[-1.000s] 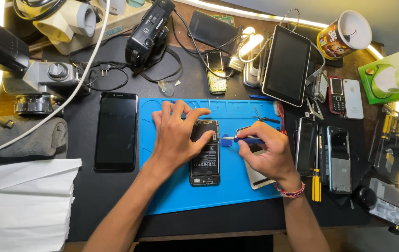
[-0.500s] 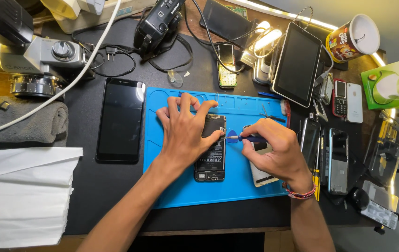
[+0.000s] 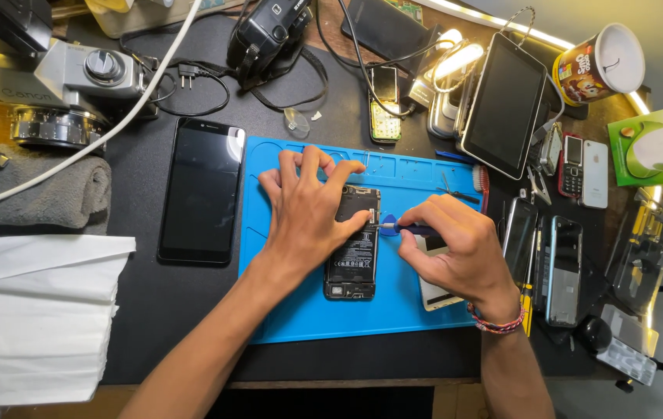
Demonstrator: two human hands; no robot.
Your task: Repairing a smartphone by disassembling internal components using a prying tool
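An opened black smartphone (image 3: 352, 260) with its battery showing lies on a blue repair mat (image 3: 393, 310). My left hand (image 3: 306, 209) rests flat over the phone's upper left part and holds it down. My right hand (image 3: 455, 250) grips a small blue-handled screwdriver (image 3: 403, 228), its tip touching the phone's upper right edge. A light-coloured phone part (image 3: 434, 291) lies on the mat, partly hidden under my right hand.
A black phone screen (image 3: 201, 190) lies left of the mat. Cameras (image 3: 75, 85), cables, a tablet (image 3: 503, 105) and several phones (image 3: 562, 268) crowd the back and right. A grey cloth (image 3: 36, 194) and white paper (image 3: 29, 318) sit at the left.
The view has shifted slightly. Both hands stay on the phone, with the screwdriver tip still at its upper right edge.
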